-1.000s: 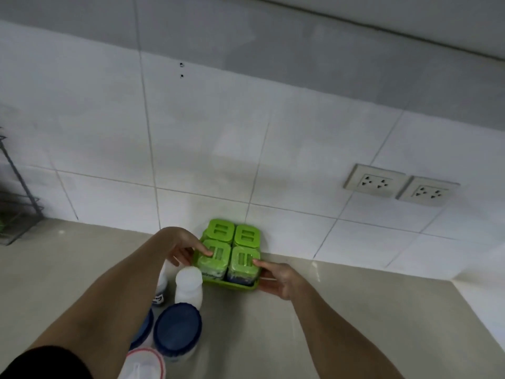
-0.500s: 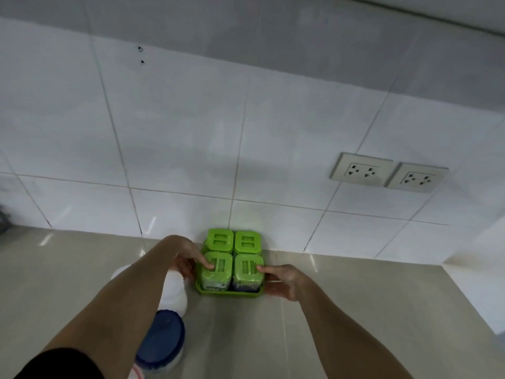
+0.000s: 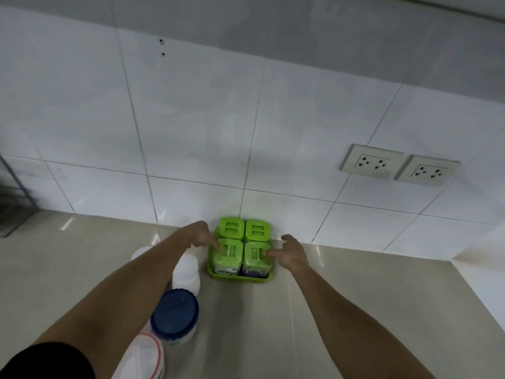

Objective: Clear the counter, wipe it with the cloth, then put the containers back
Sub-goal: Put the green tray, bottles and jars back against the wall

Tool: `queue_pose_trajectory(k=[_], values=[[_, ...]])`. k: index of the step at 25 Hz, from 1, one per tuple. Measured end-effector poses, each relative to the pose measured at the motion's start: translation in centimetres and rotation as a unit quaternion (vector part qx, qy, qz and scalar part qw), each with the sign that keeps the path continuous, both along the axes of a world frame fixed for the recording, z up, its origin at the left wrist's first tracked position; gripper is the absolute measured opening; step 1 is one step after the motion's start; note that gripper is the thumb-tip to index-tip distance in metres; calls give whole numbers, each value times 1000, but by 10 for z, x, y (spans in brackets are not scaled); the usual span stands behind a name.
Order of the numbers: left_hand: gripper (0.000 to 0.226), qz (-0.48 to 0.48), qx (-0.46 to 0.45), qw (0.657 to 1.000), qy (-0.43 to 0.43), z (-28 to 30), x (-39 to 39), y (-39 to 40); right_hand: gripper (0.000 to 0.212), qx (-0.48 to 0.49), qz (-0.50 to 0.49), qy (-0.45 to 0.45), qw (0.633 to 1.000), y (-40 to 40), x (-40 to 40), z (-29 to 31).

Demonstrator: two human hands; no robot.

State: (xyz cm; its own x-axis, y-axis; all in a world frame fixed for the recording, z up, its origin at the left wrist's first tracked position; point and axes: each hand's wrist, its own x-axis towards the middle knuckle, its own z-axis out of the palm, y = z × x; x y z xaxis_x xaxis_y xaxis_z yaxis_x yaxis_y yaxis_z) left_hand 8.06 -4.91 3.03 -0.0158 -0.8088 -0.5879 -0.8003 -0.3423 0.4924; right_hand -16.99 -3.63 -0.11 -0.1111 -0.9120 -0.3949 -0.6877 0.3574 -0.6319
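A green tray (image 3: 237, 279) holding several green-lidded jars (image 3: 231, 228) stands on the beige counter (image 3: 314, 324), pushed back against the tiled wall. My left hand (image 3: 200, 235) is at the tray's left side, its fingertips resting on the front left jar's lid. At the right side, my right hand (image 3: 292, 253) has its fingers spread, and only a fingertip touches the front right lid. Neither hand grips the tray. No cloth is in view.
Left of the tray, under my left forearm, stand a white bottle (image 3: 187, 272), a blue-lidded tub (image 3: 175, 313) and a white lid with a red ring (image 3: 144, 354). A dark wire rack (image 3: 13, 209) is at the far left. Two wall sockets (image 3: 371, 161) sit above right.
The tray has moved back to the wall. Both hands, which held its sides, have loosened; the right hand's fingers have spread.
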Motion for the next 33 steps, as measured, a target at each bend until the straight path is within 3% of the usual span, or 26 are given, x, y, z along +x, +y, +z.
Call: queue_pose_trajectory(k=[2,4,8,10,13,16,21,27,33], values=[[44,-24,-84,996,-8,1,14,-1,65,-130,44,83,987,3,17,8],[55,-28,-135,990,11,12,28,-2,55,-216,113,82,966,2,29,19],[69,-98,-142,984,-39,20,75,19,65,-171,312,26,934,15,72,28],[81,-134,-116,979,-96,17,91,39,72,-160,366,40,916,22,93,26],[79,-141,-172,965,-136,6,103,65,72,-168,411,109,889,28,117,22],[64,-129,-241,946,-173,0,91,72,66,-192,406,155,880,27,122,23],[62,-150,-247,940,-180,11,57,67,65,-189,351,163,903,26,90,33],[61,-256,-238,922,-168,24,-18,62,65,-125,315,156,928,32,3,52],[56,-320,-197,916,-138,31,-119,56,59,-73,315,184,928,33,-104,73]])
